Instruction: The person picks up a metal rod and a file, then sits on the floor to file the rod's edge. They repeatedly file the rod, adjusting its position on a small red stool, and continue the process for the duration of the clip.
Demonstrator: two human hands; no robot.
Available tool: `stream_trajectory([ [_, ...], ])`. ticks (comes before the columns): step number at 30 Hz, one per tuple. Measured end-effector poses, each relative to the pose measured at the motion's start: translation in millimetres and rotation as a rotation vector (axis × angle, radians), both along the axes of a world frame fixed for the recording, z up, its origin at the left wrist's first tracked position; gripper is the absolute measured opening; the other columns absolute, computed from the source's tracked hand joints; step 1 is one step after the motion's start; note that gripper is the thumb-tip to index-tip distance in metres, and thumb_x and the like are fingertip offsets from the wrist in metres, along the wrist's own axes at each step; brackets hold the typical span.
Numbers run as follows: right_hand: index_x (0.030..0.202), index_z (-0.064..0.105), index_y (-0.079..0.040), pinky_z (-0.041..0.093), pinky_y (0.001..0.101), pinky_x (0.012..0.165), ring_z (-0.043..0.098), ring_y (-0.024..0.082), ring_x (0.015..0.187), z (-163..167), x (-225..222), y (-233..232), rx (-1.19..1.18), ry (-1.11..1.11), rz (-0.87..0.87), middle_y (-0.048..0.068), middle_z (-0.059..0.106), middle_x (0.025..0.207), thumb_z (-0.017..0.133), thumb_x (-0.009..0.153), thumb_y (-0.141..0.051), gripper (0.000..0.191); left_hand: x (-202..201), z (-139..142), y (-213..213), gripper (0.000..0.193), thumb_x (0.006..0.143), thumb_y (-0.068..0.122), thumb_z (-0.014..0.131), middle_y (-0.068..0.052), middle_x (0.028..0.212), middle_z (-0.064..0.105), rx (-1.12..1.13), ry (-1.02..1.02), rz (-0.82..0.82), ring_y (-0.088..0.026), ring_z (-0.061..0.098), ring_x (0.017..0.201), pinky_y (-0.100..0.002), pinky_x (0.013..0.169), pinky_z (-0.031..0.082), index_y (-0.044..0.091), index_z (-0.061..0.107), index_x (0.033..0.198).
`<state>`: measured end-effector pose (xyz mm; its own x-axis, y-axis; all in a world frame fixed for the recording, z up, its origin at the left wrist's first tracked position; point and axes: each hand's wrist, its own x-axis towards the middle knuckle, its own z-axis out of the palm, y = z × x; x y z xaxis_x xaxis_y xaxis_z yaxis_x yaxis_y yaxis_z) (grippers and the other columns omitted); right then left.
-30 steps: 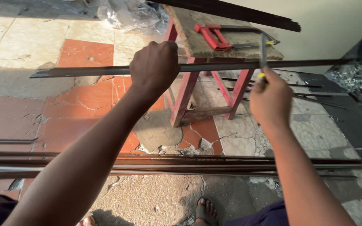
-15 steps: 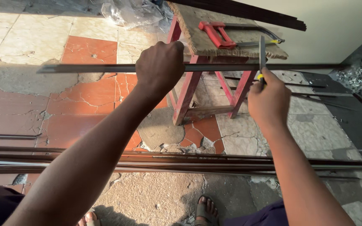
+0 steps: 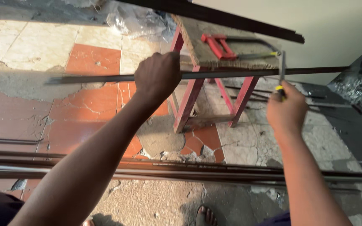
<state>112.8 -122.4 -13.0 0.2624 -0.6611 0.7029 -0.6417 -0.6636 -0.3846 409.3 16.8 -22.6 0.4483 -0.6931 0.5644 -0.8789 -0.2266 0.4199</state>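
Cracked tiled floor (image 3: 42, 46); red bench (image 3: 214, 46). Long metal bar (image 3: 231, 73) across bench's near edge, judged stiff, weighty; left hand (image 3: 158, 77) clenched mid-length. Right hand (image 3: 288, 111) fingers gripping small tool (image 3: 281, 69).

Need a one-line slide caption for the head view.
Left hand grips a long metal bar across a red stool; right hand holds a yellow-handled tool against it.
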Motion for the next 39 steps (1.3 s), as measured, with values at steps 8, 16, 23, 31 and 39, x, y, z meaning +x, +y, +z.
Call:
stream_trajectory([
  [8, 0.106, 0.062, -0.004, 0.038, 0.0284, 0.041, 0.05, 0.009, 0.049, 27.2, -5.2, 12.5, 0.428, -0.773, 0.227, 0.001, 0.059, 0.081, 0.066, 0.102, -0.014, 0.011, 18.3, -18.7, -6.0, 0.007, 0.084, 0.016, 0.073, -0.011, 0.074, 0.072, 0.09, 0.314, -0.054, -0.031, 0.07, 0.066, -0.046, 0.062, 0.055, 0.009, 0.074, 0.083],
  [16, 0.094, 0.06, -0.007, 0.042, 0.0273, 0.044, 0.051, 0.01, 0.049, 42.4, -0.8, 25.1, 0.429, -0.838, 0.213, 0.0, 0.06, 0.081, 0.064, 0.105, -0.02, 0.018, 20.9, -35.3, -5.5, 0.004, 0.082, 0.014, 0.072, -0.008, 0.075, 0.073, 0.039, 0.328, -0.105, -0.029, 0.071, 0.069, -0.045, 0.065, 0.056, 0.013, 0.075, 0.08],
  [23, 0.113, 0.065, -0.002, 0.051, 0.0281, 0.069, 0.063, 0.012, 0.082, 20.6, 27.9, 64.9, -0.114, -0.102, 0.254, 0.004, 0.068, 0.096, 0.081, 0.103, -0.017, 0.025, 6.2, -15.5, -8.6, 0.013, 0.097, 0.017, 0.059, -0.013, 0.065, 0.068, 0.116, 0.028, -0.093, -0.031, 0.069, 0.058, -0.047, 0.05, 0.053, 0.014, 0.068, 0.089],
  [31, 0.117, 0.059, -0.008, 0.053, 0.0325, 0.061, 0.069, 0.018, 0.071, 14.5, 53.5, 97.9, 0.373, 0.148, 0.113, 0.006, 0.071, 0.087, 0.087, 0.083, -0.021, 0.046, -22.8, -10.2, -13.1, 0.015, 0.093, 0.017, 0.058, -0.01, 0.068, 0.068, 0.101, -0.021, -0.218, -0.029, 0.071, 0.062, -0.046, 0.053, 0.056, 0.015, 0.071, 0.086],
  [39, 0.113, 0.057, -0.007, 0.061, 0.0285, 0.082, 0.075, 0.014, 0.095, 20.9, 34.3, 57.3, 0.22, 0.095, 0.295, 0.005, 0.077, 0.106, 0.081, 0.088, -0.011, 0.035, -1.6, -3.0, -14.8, 0.012, 0.085, 0.023, 0.071, -0.009, 0.069, 0.07, 0.195, -0.105, -0.222, -0.026, 0.072, 0.063, -0.043, 0.057, 0.058, 0.012, 0.07, 0.084],
])
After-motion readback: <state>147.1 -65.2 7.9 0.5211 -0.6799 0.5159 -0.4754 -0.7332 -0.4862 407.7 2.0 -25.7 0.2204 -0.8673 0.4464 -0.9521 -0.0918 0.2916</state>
